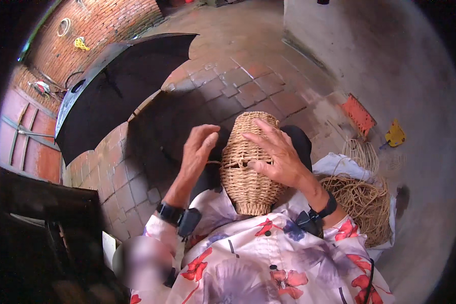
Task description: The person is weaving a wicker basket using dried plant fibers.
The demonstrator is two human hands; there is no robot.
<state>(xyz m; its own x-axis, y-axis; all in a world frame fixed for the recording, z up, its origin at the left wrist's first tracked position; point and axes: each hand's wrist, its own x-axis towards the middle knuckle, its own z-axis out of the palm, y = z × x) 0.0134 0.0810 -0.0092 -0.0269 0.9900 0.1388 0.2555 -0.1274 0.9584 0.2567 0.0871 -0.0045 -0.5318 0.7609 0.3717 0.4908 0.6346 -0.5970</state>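
Note:
A woven basket (245, 185) of tan twisted cord, wider in the middle and narrower at both ends, lies in my lap between my knees. A dark gap crosses its weave near the middle. My right hand (278, 157) rests on the basket's upper right side, its fingers spread. Left of the basket, my left hand (199, 147) hovers apart from it, fingers loosely bent and thumb apart. A short cord end (214, 162) sticks out from the basket's left side toward that hand; whether it touches the palm is hidden.
Beside my right arm, a white sack (334, 164) holds a tangled heap of tan cord (359, 207). An open black umbrella (121, 86) stands at the left on the paved floor (233, 83). An orange slotted piece (358, 115) and a yellow object (394, 134) lie at the right.

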